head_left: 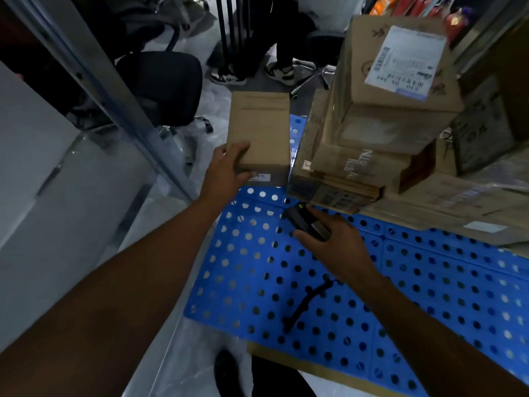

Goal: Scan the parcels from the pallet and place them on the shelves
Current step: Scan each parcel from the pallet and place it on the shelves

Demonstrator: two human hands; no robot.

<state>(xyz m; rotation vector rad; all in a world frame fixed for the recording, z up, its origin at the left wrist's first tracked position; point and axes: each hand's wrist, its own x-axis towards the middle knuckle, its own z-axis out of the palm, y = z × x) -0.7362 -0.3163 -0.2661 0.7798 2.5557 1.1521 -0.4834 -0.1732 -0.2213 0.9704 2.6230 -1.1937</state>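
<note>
Pallet [429,296] of blue plastic, full of round holes, covers the lower middle and right of the frame and lies on a pale, shiny floor [177,353]. A stack of brown cardboard parcels [372,144] stands on its far right part; the top one carries a white shipping label [406,58]. The left hand [229,167] grips a small cardboard parcel [262,133] by its near end, fingers [239,150] curled over the top, just left of the stack at the centre of the frame. The right hand [340,242] holds a black barcode scanner [303,222] low over the pallet, fingers [317,212] closed around it. A black cable [306,305] lies on the pallet below. At upper left a metal shelf post [94,81] runs diagonally, and behind it stands a black office chair [169,84]. At the top centre, another person's sneakers [280,73] are on the floor.
</note>
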